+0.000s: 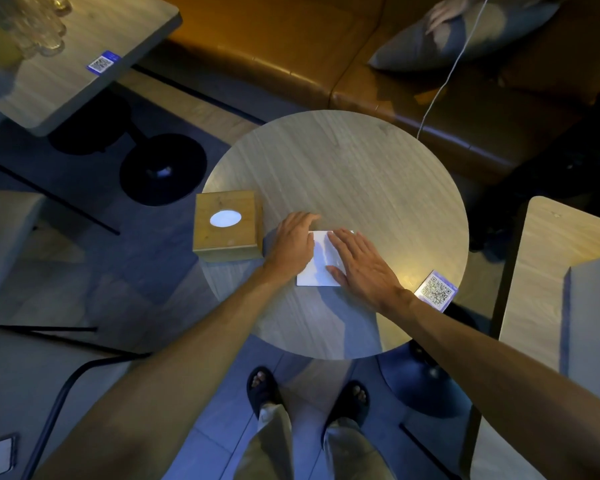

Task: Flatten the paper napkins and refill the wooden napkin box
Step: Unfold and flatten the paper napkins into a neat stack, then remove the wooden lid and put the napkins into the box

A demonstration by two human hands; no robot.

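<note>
Forearms, two, bare, reaching from the bottom edge over a round table (343,161). Right hand (359,263): fingers straight and spread, palm down on a white napkin (317,271). Left hand (291,242): flat, fingers extended, gripping nothing, on the napkin's left edge. Napkin: flat on the tabletop, near side. Wooden box (226,226): just left of the left hand, oval opening on top. QR card (436,290): at the table's right rim.

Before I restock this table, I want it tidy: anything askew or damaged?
Only the napkins: a crease runs down the stack, between both hands lying flat on it. The box sits upright; it overhangs the table edge slightly.
</note>
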